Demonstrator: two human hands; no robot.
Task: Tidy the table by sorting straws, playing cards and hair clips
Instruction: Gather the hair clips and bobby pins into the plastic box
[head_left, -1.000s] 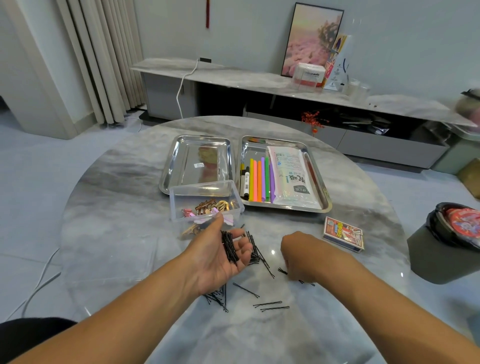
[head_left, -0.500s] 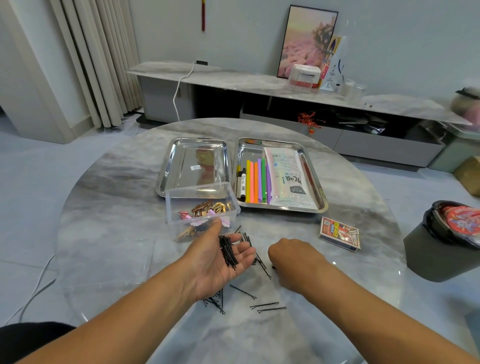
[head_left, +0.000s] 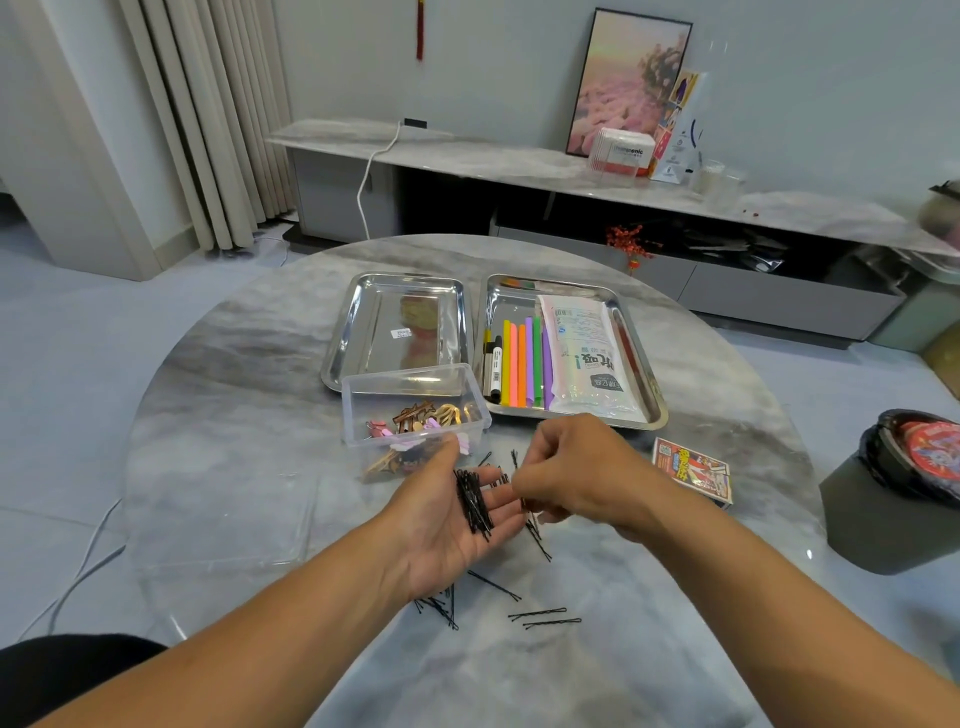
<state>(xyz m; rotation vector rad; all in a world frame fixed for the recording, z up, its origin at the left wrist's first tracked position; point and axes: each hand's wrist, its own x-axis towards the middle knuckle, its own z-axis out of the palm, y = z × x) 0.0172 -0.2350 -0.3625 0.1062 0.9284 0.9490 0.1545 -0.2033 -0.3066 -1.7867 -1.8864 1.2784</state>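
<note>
Black bobby pins (head_left: 474, 503) lie bundled across left hand (head_left: 447, 525) fingers, palm up and open. Right hand (head_left: 576, 470) fingers pinch one pin at left fingertips. More loose pins (head_left: 543, 616) scattered on marble surface (head_left: 234, 415). Clear box (head_left: 415, 402) of hair clips just beyond; straws (head_left: 522, 364) in right tray (head_left: 641, 358); card box (head_left: 693, 470) right.

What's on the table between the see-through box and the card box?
In the head view, between the clear box and the card box are the right hand and scattered black hairpins.
</note>
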